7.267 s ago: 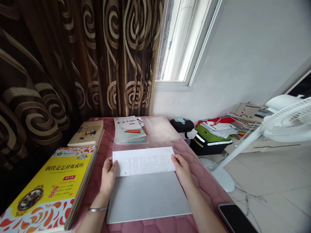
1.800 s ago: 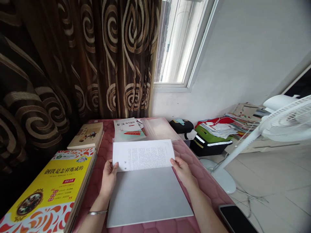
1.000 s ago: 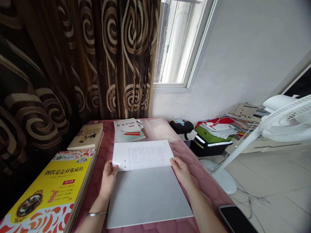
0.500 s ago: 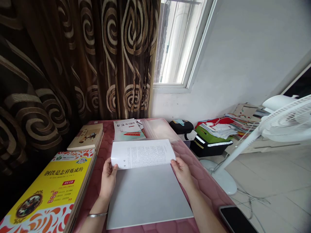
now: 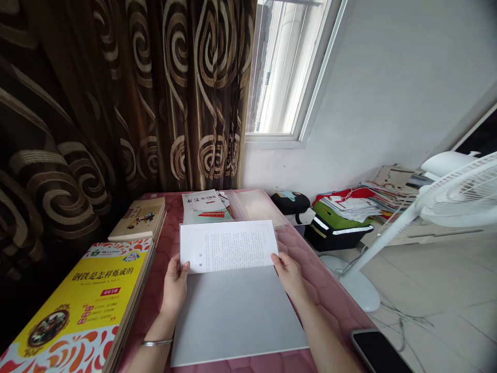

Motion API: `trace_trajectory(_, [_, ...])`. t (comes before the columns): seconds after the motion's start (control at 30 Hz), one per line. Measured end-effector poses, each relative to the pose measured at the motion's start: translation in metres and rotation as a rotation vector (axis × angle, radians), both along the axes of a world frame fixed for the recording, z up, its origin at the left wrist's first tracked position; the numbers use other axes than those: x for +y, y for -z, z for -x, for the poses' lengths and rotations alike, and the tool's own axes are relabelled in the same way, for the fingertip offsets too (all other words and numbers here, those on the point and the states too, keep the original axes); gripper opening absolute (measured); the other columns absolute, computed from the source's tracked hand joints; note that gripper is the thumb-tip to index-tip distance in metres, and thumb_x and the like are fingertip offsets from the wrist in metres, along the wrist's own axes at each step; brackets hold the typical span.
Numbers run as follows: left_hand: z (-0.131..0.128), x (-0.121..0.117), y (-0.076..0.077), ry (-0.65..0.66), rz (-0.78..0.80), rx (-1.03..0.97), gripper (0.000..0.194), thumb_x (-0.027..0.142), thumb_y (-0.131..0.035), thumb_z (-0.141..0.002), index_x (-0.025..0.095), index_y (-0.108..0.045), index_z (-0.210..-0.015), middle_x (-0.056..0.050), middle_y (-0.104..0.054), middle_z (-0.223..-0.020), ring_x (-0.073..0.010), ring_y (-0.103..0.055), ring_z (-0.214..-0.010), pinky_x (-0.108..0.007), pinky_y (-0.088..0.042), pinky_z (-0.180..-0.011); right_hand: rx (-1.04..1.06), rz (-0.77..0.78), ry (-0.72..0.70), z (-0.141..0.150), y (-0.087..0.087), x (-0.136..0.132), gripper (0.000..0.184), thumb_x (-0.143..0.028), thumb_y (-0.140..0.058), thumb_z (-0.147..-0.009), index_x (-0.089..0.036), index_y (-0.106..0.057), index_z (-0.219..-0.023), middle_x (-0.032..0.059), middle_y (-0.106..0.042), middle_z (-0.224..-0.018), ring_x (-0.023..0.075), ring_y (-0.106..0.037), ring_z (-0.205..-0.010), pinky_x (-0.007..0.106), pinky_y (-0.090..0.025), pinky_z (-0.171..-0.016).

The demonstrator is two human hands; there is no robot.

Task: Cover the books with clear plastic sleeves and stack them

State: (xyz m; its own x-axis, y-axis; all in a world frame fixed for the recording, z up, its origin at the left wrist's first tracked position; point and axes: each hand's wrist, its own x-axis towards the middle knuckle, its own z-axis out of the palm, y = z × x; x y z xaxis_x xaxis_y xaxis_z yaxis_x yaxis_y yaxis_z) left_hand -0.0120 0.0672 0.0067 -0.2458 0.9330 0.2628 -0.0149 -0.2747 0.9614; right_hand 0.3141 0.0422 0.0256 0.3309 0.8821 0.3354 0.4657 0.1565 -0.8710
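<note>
A printed book (image 5: 233,248) is held up by its two sides over the far part of a plain grey board (image 5: 236,316). Its facing page carries columns of small Chinese text, and what looks like a clear plastic edge shows at its sides. My left hand (image 5: 176,282) pinches the near left corner, thumb on the page. At the near right corner, my right hand (image 5: 288,272) grips in the same way. The fingers behind the book are hidden. The grey board lies flat on a pink quilted surface (image 5: 330,316) between my forearms.
Left stand a yellow-covered book stack (image 5: 85,305) and a smaller tan book (image 5: 137,220). Behind are a white-and-green booklet (image 5: 205,207) and clear plastic sleeves (image 5: 252,207). A phone (image 5: 380,352) lies at the near right, a white fan (image 5: 361,269) beyond.
The book has risen slightly and its page now faces me flatter, with less bend at the left side. Both hands keep their hold; the grey board stays put.
</note>
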Motion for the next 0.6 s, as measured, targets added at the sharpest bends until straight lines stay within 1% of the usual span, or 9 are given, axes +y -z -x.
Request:
trace_trajectory(0.1, [0.0,0.0,0.0,-0.008,0.018,-0.009,0.041,0.047,-0.068,-0.074,0.021,-0.058,-0.105,-0.006,-0.068,-0.099,-0.0203,-0.062,-0.093,-0.035,-0.046,-0.088,0.11,0.045,-0.109,-0.001,-0.001,-0.001,0.044,-0.065,-0.052,-0.079,-0.024,-0.047,-0.066,-0.0006,-0.055,-0.06,0.0176,-0.051,-0.057,0.027,-0.042,-0.052])
trace_trajectory(0.17, [-0.001,0.0,-0.002,-0.012,0.027,-0.007,0.042,0.047,-0.068,-0.074,0.021,-0.058,-0.105,-0.006,-0.067,-0.1,-0.0206,-0.062,-0.093,-0.035,-0.046,-0.088,0.138,0.062,-0.145,-0.002,0.0,-0.001,0.041,-0.064,-0.054,-0.078,-0.024,-0.051,-0.07,0.0008,-0.06,-0.066,0.019,-0.055,-0.061,0.028,-0.044,-0.055])
trace_trajectory(0.3, [-0.002,-0.004,-0.009,0.014,0.02,-0.016,0.043,0.048,-0.067,-0.075,0.021,-0.056,-0.106,-0.006,-0.067,-0.101,-0.0206,-0.061,-0.097,-0.035,-0.045,-0.09,0.06,0.062,-0.06,-0.002,-0.001,-0.001,0.047,-0.068,-0.05,-0.076,-0.025,-0.042,-0.06,-0.0001,-0.053,-0.056,0.0181,-0.048,-0.054,0.028,-0.04,-0.05])
trace_trajectory(0.37, [-0.002,-0.006,-0.012,0.036,0.029,-0.035,0.044,0.048,-0.069,-0.073,0.021,-0.056,-0.106,-0.006,-0.067,-0.103,-0.021,-0.061,-0.099,-0.035,-0.046,-0.09,0.026,0.06,-0.033,-0.001,-0.002,0.0,0.049,-0.07,-0.048,-0.076,-0.025,-0.04,-0.058,-0.0005,-0.05,-0.053,0.0178,-0.046,-0.053,0.028,-0.038,-0.048])
trace_trajectory(0.47, [-0.002,-0.006,-0.012,0.035,0.045,-0.044,0.045,0.047,-0.071,-0.071,0.021,-0.056,-0.104,-0.006,-0.067,-0.103,-0.0211,-0.061,-0.099,-0.035,-0.045,-0.091,0.015,0.054,-0.034,0.0,-0.004,0.0,0.05,-0.071,-0.048,-0.075,-0.025,-0.039,-0.057,-0.0006,-0.048,-0.052,0.0176,-0.045,-0.053,0.027,-0.038,-0.048])
trace_trajectory(0.6, [0.0,-0.002,-0.007,0.012,0.033,-0.02,0.041,0.045,-0.07,-0.071,0.02,-0.057,-0.102,-0.005,-0.066,-0.098,-0.02,-0.061,-0.096,-0.033,-0.045,-0.089,0.064,0.055,-0.069,0.0,-0.004,-0.001,0.049,-0.072,-0.05,-0.075,-0.025,-0.043,-0.06,0.0003,-0.052,-0.056,0.0181,-0.047,-0.055,0.028,-0.039,-0.05])
